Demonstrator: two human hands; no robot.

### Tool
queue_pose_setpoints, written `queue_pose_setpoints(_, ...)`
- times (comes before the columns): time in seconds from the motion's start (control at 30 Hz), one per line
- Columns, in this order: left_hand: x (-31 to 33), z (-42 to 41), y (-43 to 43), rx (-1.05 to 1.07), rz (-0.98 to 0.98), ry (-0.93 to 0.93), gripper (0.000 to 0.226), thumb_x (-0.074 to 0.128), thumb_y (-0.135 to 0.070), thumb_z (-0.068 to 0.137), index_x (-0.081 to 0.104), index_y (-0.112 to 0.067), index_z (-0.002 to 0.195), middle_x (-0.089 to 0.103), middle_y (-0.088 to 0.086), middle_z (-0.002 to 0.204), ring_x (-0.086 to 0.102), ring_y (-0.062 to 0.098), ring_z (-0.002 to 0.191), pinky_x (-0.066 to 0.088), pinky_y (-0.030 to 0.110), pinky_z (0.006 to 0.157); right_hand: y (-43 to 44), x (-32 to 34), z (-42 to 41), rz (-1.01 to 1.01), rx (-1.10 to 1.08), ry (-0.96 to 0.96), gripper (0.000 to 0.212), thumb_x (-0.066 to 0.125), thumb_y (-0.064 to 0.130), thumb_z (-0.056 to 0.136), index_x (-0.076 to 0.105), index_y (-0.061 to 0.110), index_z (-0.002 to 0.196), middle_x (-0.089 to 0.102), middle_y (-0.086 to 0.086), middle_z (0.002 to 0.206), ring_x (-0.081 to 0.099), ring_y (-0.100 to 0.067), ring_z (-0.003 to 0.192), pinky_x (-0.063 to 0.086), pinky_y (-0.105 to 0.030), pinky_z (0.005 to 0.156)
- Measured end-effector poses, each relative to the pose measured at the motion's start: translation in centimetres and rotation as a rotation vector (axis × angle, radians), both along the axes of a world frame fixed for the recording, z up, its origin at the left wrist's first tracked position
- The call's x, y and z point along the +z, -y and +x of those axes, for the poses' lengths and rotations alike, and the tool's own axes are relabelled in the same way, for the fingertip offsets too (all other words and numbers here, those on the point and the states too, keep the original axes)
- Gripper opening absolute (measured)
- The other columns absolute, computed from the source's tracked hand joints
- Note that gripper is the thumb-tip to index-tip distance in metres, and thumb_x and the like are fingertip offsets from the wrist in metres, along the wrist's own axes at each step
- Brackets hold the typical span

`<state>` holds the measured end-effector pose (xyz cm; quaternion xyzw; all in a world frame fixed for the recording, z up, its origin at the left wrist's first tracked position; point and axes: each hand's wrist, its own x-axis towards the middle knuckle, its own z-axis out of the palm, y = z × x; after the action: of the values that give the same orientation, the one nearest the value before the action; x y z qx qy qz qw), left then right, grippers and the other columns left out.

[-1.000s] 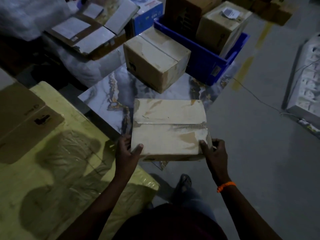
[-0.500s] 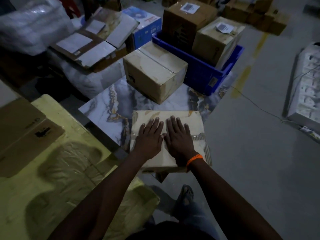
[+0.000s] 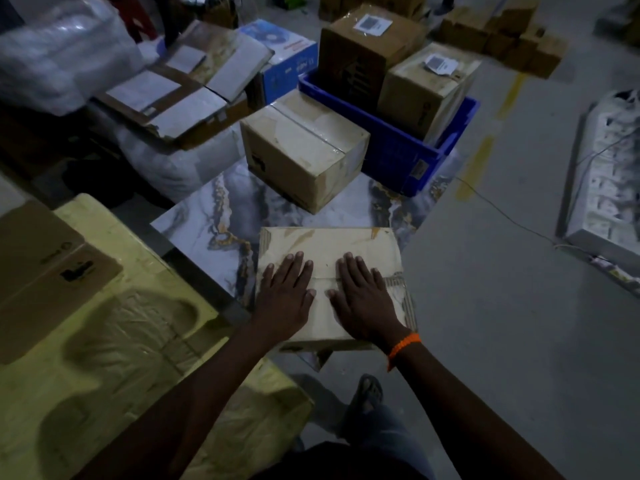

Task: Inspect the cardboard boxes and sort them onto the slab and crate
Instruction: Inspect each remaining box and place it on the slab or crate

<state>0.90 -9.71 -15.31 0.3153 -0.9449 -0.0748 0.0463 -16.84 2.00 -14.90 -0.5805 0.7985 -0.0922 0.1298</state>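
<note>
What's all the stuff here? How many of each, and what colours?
slab: one, grey marbled, centre
crate: one, blue, behind slab
near box: one, tan, slab's near end
far box: one, tan, slab's far end, beside crate
crate boxes: two, brown, inside crate
printed box: one, blue, left of crate
wrapped bundle: one, yellow, left
wristband: one, orange, right wrist
left hand: one, flat on near box
right hand: one, flat on near box

Colour key: tan cardboard box (image 3: 329, 241); slab (image 3: 207, 220) marbled grey-white, veined gold; blue crate (image 3: 391, 150); orange wristband (image 3: 403, 346); pale-yellow wrapping (image 3: 149, 268); grey floor (image 3: 485, 341), yellow stripe (image 3: 479, 168).
</note>
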Motion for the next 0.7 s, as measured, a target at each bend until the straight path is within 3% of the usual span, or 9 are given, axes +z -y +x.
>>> queue_pose_setpoints(0.23,-1.3,4.9,-3.1,0.020,-0.033,-0.073,0.062,0.032,-0.045,0.106,0.028,-0.014,0.158,0.019,0.008,0.167,0.019,0.026,0.154,0.024,0.056,0.120,-7.2,-0.5,0.2,-0.034,-0.034,-0.076,0.073,0.008,0.065,0.104,0.016,0.024,0.164,0.010,-0.001,0.171,0.009,-0.020,0.157,0.011,-0.046,0.125)
queue_pose_setpoints(0.37,-1.4,4.6,-3.3,0.034,-0.038,-0.071,0.061,0.034,-0.042,0.106,0.026,-0.013,0.159,0.018,0.008,0.168,0.018,0.025,0.155,0.021,0.057,0.120,-7.3,-0.5,0.4,-0.010,-0.039,-0.089,0.072,0.006,0.065,0.104,0.011,0.026,0.165,0.003,0.002,0.170,0.007,-0.020,0.158,0.004,-0.043,0.126)
queue_pose_setpoints(0.53,-1.2,4.6,-3.2,0.030,-0.030,-0.064,0.061,0.030,-0.043,0.106,0.028,-0.013,0.158,0.018,0.008,0.168,0.019,0.026,0.154,0.019,0.055,0.122,-7.1,-0.3,0.5,-0.012,-0.039,-0.080,0.074,0.009,0.065,0.105,0.021,0.023,0.164,0.009,0.000,0.169,0.018,-0.025,0.157,0.003,-0.042,0.124)
queue_pose_setpoints(0.6,-1.2,4.4,-3.1,0.047,0.033,-0.103,0.065,0.030,-0.048,0.104,0.029,-0.012,0.158,0.017,0.009,0.168,0.016,0.027,0.155,0.017,0.052,0.123,-7.0,-0.1,0.2,-0.059,-0.054,-0.012,0.076,0.018,0.067,0.104,0.028,0.020,0.162,0.014,-0.003,0.169,0.021,-0.025,0.157,0.011,-0.045,0.125)
queue_pose_setpoints(0.7,-1.2,4.1,-2.0,0.205,0.299,-0.262,0.082,0.043,-0.056,0.096,0.017,-0.011,0.160,0.001,0.009,0.170,-0.001,0.025,0.156,0.009,0.045,0.125,-6.5,0.5,-1.1,-0.218,-0.169,0.120,0.079,0.047,0.058,0.098,0.035,0.009,0.158,0.030,-0.018,0.166,0.029,-0.033,0.152,0.025,-0.046,0.121)
